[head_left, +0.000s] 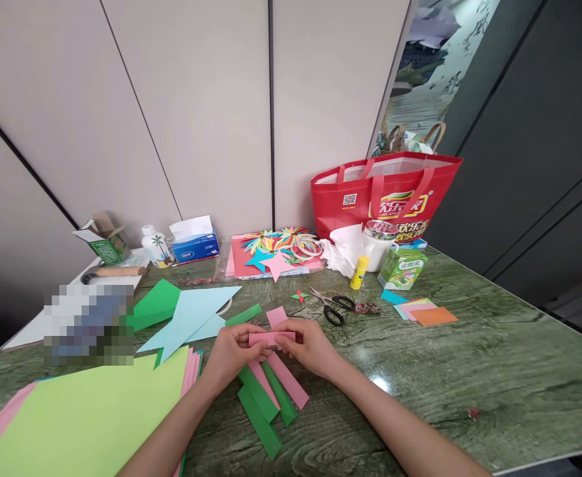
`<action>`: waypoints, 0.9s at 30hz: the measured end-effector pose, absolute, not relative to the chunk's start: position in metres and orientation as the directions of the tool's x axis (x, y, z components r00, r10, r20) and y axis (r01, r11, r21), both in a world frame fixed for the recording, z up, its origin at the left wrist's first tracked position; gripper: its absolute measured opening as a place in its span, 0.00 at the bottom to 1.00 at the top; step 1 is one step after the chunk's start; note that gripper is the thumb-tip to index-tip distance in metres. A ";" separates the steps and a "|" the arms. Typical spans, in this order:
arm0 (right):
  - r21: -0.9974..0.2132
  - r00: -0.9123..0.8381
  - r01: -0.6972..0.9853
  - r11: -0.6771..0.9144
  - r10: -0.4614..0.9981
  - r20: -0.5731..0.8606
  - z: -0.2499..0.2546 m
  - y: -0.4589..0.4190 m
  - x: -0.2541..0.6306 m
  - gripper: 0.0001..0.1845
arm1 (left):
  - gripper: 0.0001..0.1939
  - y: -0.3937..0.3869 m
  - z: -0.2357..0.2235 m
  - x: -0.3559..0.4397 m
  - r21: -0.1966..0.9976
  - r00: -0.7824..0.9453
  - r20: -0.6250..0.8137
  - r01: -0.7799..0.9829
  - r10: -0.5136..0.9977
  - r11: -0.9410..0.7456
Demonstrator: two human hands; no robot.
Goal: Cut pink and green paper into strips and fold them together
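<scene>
Green counter (pixel 469 371) spanned the lower frame. Lower centre: my left hand (pixel 230 352) and right hand (pixel 314 349) pinched a pink strip (pixel 271 339) at its ends; judged a folding step, which called for aligned edges.

Single head view, worn by the person. Looks forward and down across the green table (pixel 420 371). Landmark: red bag (pixel 350 215), upper right of frame, farther from lens than left hand (pixel 234 351) and right hand (pixel 310 348). Pale wall panels (pixel 211 99) behind and left of bag. Wide coverage, hands close, low centre.
</scene>
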State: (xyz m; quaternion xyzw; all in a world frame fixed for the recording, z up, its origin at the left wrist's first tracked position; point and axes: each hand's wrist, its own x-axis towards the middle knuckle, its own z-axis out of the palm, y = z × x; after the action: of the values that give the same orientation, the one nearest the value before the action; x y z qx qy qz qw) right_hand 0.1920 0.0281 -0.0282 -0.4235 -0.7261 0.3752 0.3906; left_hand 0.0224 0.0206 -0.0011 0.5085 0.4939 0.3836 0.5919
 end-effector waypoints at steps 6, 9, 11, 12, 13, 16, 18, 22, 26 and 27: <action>-0.923 -0.328 0.258 0.285 0.925 0.194 -0.028 0.028 0.191 0.10 | 0.15 0.020 -0.004 0.023 0.979 0.259 -0.201 0.035 0.945 0.199; -0.949 -0.347 0.198 0.245 0.923 0.166 -0.027 0.027 0.190 0.11 | 0.13 0.019 -0.004 0.023 0.983 0.251 -0.183 0.040 0.951 0.179; -0.951 -0.355 0.187 0.248 0.919 0.170 -0.025 0.026 0.189 0.11 | 0.12 0.019 -0.004 0.023 0.984 0.242 -0.175 0.037 0.954 0.171; -0.948 -0.356 0.190 0.256 0.918 0.176 -0.025 0.026 0.189 0.11 | 0.11 0.019 -0.004 0.023 0.984 0.236 -0.176 0.034 0.956 0.173; -0.945 -0.355 0.195 0.263 0.917 0.182 -0.024 0.026 0.190 0.10 | 0.11 0.019 -0.004 0.023 0.984 0.234 -0.180 0.031 0.955 0.178; -0.932 -0.335 0.222 0.288 0.920 0.205 -0.025 0.028 0.192 0.09 | 0.09 0.019 -0.003 0.022 0.979 0.240 -0.200 0.024 0.950 0.200; -0.920 -0.303 0.242 0.307 0.925 0.229 -0.027 0.030 0.193 0.08 | 0.10 0.019 -0.002 0.022 0.979 0.260 -0.200 0.011 0.945 0.205; -0.902 -0.246 0.284 0.326 0.934 0.260 -0.033 0.033 0.195 0.05 | 0.15 0.019 -0.001 0.022 0.979 0.303 -0.188 -0.016 0.934 0.202; -0.919 -0.233 0.267 0.290 0.945 0.231 -0.037 0.036 0.197 0.08 | 0.17 0.020 0.000 0.021 0.979 0.305 -0.185 -0.023 0.934 0.201; -0.921 -0.226 0.265 0.284 0.947 0.227 -0.037 0.037 0.198 0.09 | 0.17 0.021 0.000 0.020 0.981 0.281 -0.177 -0.031 0.943 0.194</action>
State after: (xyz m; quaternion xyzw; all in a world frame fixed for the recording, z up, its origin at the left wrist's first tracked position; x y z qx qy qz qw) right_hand 0.1984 0.0369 -0.0370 -0.4487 -0.6756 0.3958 0.4309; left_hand 0.0199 0.0208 0.0004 0.5008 0.4551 0.3903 0.6243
